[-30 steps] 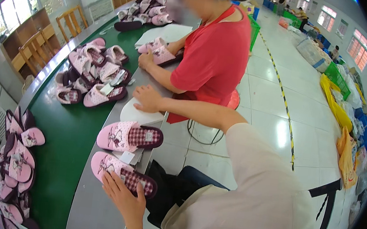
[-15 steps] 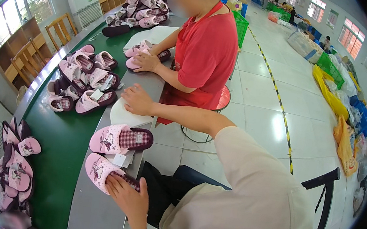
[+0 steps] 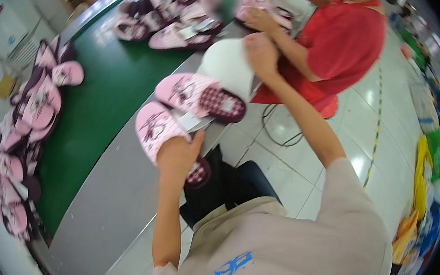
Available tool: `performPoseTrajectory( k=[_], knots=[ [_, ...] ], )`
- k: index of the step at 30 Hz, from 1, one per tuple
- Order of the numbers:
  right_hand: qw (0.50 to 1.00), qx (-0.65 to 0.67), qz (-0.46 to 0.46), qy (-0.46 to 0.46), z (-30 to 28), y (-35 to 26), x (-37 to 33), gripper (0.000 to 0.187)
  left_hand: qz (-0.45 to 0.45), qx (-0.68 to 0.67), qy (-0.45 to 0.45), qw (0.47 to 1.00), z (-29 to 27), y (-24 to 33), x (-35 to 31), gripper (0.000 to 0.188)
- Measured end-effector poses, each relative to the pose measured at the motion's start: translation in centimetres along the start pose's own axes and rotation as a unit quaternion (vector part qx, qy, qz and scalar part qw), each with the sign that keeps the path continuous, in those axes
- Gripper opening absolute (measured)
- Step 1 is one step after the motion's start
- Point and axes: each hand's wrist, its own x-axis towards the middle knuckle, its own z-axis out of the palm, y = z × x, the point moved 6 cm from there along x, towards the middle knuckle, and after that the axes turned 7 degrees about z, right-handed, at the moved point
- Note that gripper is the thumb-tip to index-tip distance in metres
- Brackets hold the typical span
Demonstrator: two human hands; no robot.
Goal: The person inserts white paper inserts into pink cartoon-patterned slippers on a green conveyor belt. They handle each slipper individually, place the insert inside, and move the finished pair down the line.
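Note:
My left hand (image 3: 175, 156) reaches into the opening of a pink slipper (image 3: 150, 123) with a printed figure and dark red checked lining. Its fingers are hidden inside the slipper, and the thumb lies outside, toward the tag. Just beyond lies a matching slipper (image 3: 184, 90), toe pointing left, sole side on the grey table edge. A white paper tag (image 3: 193, 122) sits between the two. Farther off, my right hand (image 3: 260, 54) rests flat, fingers extended and slightly blurred, at the right side of a white rounded pad (image 3: 221, 58).
Piled slippers lie on the green belt (image 3: 100, 87), at the far side (image 3: 181, 31) and along the left (image 3: 37, 107). A co-worker in red (image 3: 342, 37) sits beyond my right arm, hands on another pink slipper (image 3: 255, 10). A grey metal ledge (image 3: 108, 195) borders the belt.
The view has swung, so the scene sits differently. My left hand has gone deeper into the nearer slipper, which has turned at an angle. More of the white pad shows beside my right hand.

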Motion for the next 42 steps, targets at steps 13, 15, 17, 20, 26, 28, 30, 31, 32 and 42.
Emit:
performPoseTrajectory(
  k=[13, 15, 17, 20, 26, 28, 30, 31, 32, 42],
  knots=[
    [0.927, 0.295, 0.229, 0.040, -15.6, -7.6, -2.2, 0.018, 0.205, -0.097, 0.200, 0.953, 0.1, 3.8, -10.5, 0.050],
    [0.890, 0.355, 0.286, 0.024, -16.4, -9.3, -2.6, 0.019, 0.203, -0.188, 0.203, 0.939, -0.7, 3.4, -9.8, 0.051],
    [0.881, 0.349, 0.318, -0.005, -17.0, -11.4, -4.4, 0.019, 0.186, -0.357, 0.183, 0.897, 0.5, 2.1, -9.1, 0.059],
    [0.890, 0.319, 0.318, -0.066, -16.5, -15.0, -7.3, 0.016, 0.132, -0.536, 0.141, 0.822, 0.6, 1.5, -8.5, 0.099],
    [0.722, 0.444, 0.456, -0.270, -14.3, -19.7, -12.7, 0.016, 0.104, -0.708, 0.111, 0.690, -1.4, 2.3, -7.3, 0.150],
    [0.624, 0.515, 0.487, -0.329, -13.8, -21.5, -14.4, 0.019, 0.130, -0.730, 0.112, 0.662, -1.4, 2.5, -7.3, 0.149],
    [0.517, 0.564, 0.503, -0.403, -13.7, -23.1, -15.7, 0.022, 0.184, -0.708, 0.134, 0.669, -1.5, 2.2, -7.2, 0.146],
    [0.474, 0.571, 0.536, -0.403, -13.8, -23.8, -16.2, 0.024, 0.176, -0.710, 0.104, 0.674, -1.1, 2.0, -7.5, 0.143],
    [0.429, 0.579, 0.566, -0.400, -13.9, -24.8, -16.5, 0.026, 0.170, -0.710, 0.073, 0.679, -1.0, 1.6, -7.9, 0.141],
    [0.560, 0.603, 0.435, -0.365, -14.7, -23.4, -15.8, 0.054, 0.036, -0.578, 0.266, 0.771, -5.2, -2.1, -9.9, 0.134]
  ],
)
